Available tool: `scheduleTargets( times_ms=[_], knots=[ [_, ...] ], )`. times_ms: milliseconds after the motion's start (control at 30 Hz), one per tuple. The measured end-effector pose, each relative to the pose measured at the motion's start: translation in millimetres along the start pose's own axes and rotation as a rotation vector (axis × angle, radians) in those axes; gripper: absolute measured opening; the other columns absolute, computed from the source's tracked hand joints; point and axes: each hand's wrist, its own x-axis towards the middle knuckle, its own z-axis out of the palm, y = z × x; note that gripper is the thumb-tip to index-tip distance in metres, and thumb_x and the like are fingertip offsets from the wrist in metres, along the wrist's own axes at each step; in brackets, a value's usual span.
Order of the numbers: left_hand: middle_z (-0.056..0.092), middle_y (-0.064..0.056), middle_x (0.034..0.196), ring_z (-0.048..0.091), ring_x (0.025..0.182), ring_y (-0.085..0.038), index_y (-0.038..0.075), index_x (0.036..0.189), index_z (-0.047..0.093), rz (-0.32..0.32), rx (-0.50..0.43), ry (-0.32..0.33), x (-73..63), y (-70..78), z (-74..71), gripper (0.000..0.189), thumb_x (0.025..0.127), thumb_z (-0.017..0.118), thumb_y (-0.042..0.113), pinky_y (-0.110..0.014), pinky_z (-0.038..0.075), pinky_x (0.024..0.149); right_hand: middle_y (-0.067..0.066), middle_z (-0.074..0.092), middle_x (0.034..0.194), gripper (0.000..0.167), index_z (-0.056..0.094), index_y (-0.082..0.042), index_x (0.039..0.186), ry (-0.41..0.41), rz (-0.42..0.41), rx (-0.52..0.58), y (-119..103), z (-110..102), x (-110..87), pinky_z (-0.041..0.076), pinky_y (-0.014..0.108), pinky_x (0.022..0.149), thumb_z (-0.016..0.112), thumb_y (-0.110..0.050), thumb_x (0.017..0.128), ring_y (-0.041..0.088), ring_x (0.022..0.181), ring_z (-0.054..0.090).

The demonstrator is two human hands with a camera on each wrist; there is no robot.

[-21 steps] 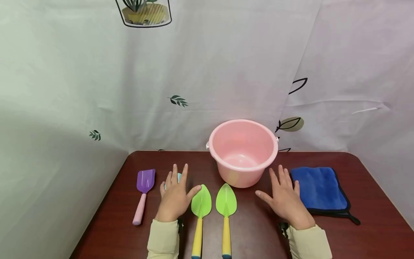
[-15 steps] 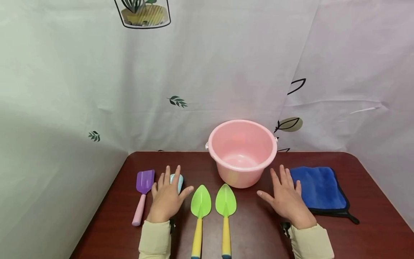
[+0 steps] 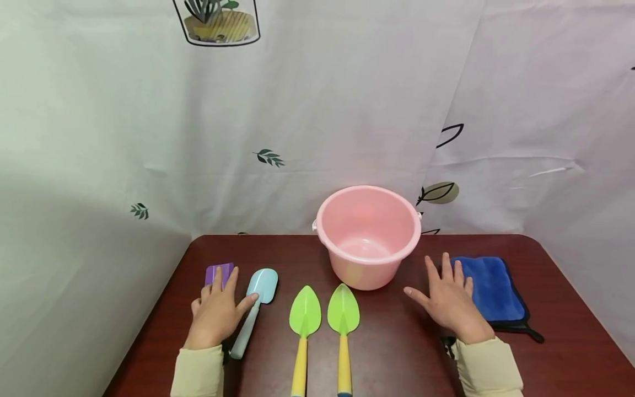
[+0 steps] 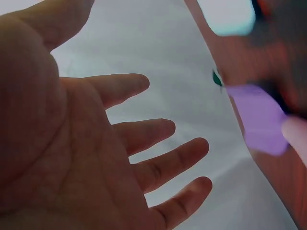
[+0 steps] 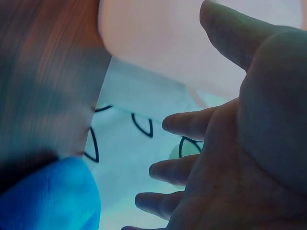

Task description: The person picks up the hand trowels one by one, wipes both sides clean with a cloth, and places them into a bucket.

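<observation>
My left hand [image 3: 216, 314], fingers spread, hovers over the purple scoop [image 3: 214, 274] with the pink handle, hiding most of it in the head view. In the left wrist view the palm holds nothing, and the purple blade [image 4: 261, 120] shows blurred beyond the fingertips. Just right of that hand lies a light blue scoop [image 3: 263, 285]. My right hand [image 3: 453, 306] is also spread and holds nothing. It hangs between the pink bucket [image 3: 367, 275] and the folded blue cloth [image 3: 496, 292], covering the cloth's left edge.
Two green trowels with yellow handles, the left trowel [image 3: 305, 314] and the right trowel [image 3: 343, 311], lie side by side mid-table. The brown table [image 3: 387, 353] ends at a white patterned curtain [image 3: 347, 110] behind the bucket.
My left hand has moved left, from above the light blue scoop to above the purple one, uncovering the light blue scoop. My right hand has shifted slightly right.
</observation>
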Motion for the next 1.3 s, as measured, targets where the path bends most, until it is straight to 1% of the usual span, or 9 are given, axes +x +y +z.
scheduleTargets(
  times_ms=[167,333,433,633,733,867,1067,1167,1300],
  knots=[
    [0.01,-0.039,0.157,0.031,0.128,-0.065,-0.001,0.156,0.028,-0.029,0.015,-0.01,-0.2,-17.2,-2.9,0.086,0.096,0.061,0.051,-0.074,0.028,0.09,0.046,0.001,0.154,0.103,0.021,0.008,0.154,-0.007,0.048,-0.011,17.5,-9.2,-0.5,0.003,0.084,0.099,0.059,-0.064,0.092,0.07,0.136,0.0],
    [0.014,-0.044,0.153,0.029,0.127,-0.067,-0.003,0.154,0.028,-0.066,0.038,-0.027,0.2,-32.7,-8.4,0.085,0.096,0.062,0.049,-0.076,0.028,0.091,0.047,0.0,0.153,0.104,0.021,0.009,0.154,-0.01,0.081,-0.032,33.5,-16.6,-0.7,0.004,0.085,0.097,0.056,-0.067,0.092,0.071,0.135,0.0],
    [0.019,-0.046,0.148,0.029,0.125,-0.068,-0.004,0.153,0.028,-0.085,0.045,-0.031,0.0,-41.2,-11.2,0.085,0.096,0.062,0.048,-0.076,0.027,0.09,0.048,-0.001,0.152,0.104,0.02,0.01,0.153,-0.003,0.099,-0.035,43.3,-20.4,-0.3,0.005,0.086,0.097,0.054,-0.068,0.093,0.071,0.135,0.0],
    [0.039,-0.047,0.13,0.045,0.111,-0.065,-0.01,0.15,0.031,-0.121,0.067,-0.061,-1.5,-56.3,-13.9,0.084,0.097,0.06,0.049,-0.071,0.038,0.084,0.049,0.001,0.151,0.098,0.022,0.013,0.151,0.022,0.117,-0.034,62.8,-26.2,-0.2,0.011,0.087,0.093,0.054,-0.061,0.097,0.072,0.133,0.004],
    [0.045,-0.047,0.125,0.05,0.109,-0.063,-0.016,0.145,0.033,-0.117,0.076,-0.089,-1.6,-64.7,-15.0,0.087,0.098,0.057,0.053,-0.07,0.044,0.083,0.05,0.003,0.149,0.096,0.023,0.015,0.149,0.018,0.119,-0.035,71.1,-27.9,-0.1,0.014,0.086,0.093,0.054,-0.06,0.097,0.072,0.132,0.006],
    [0.05,-0.045,0.128,0.053,0.113,-0.059,-0.02,0.14,0.036,-0.11,0.052,-0.133,-0.8,-73.7,-16.1,0.089,0.098,0.055,0.056,-0.066,0.047,0.087,0.052,0.003,0.147,0.097,0.023,0.017,0.147,0.008,0.131,-0.04,81.5,-30.2,-0.6,0.017,0.086,0.092,0.054,-0.06,0.097,0.072,0.131,0.008],
    [0.051,-0.041,0.131,0.054,0.114,-0.057,-0.019,0.137,0.043,-0.124,0.006,-0.184,-1.8,-86.5,-14.3,0.089,0.096,0.056,0.059,-0.065,0.047,0.087,0.053,0.005,0.144,0.098,0.021,0.02,0.146,0.021,0.157,-0.052,99.7,-30.9,-1.8,0.021,0.086,0.091,0.052,-0.06,0.098,0.073,0.127,0.013],
    [0.052,-0.04,0.131,0.053,0.115,-0.058,-0.018,0.135,0.045,-0.129,-0.001,-0.186,-3.0,-92.3,-12.7,0.091,0.095,0.055,0.062,-0.065,0.047,0.087,0.054,0.006,0.142,0.1,0.017,0.021,0.146,0.017,0.168,-0.048,110.1,-31.1,-2.4,0.025,0.084,0.091,0.052,-0.059,0.098,0.074,0.125,0.016],
    [0.053,-0.039,0.131,0.053,0.117,-0.056,-0.017,0.135,0.048,-0.12,-0.025,-0.173,-1.8,-96.1,-11.1,0.086,0.096,0.055,0.06,-0.065,0.046,0.089,0.057,0.005,0.141,0.102,0.01,0.024,0.146,-0.003,0.165,-0.021,122.0,-32.5,-2.2,0.027,0.082,0.093,0.051,-0.057,0.1,0.077,0.121,0.018]
  ],
)
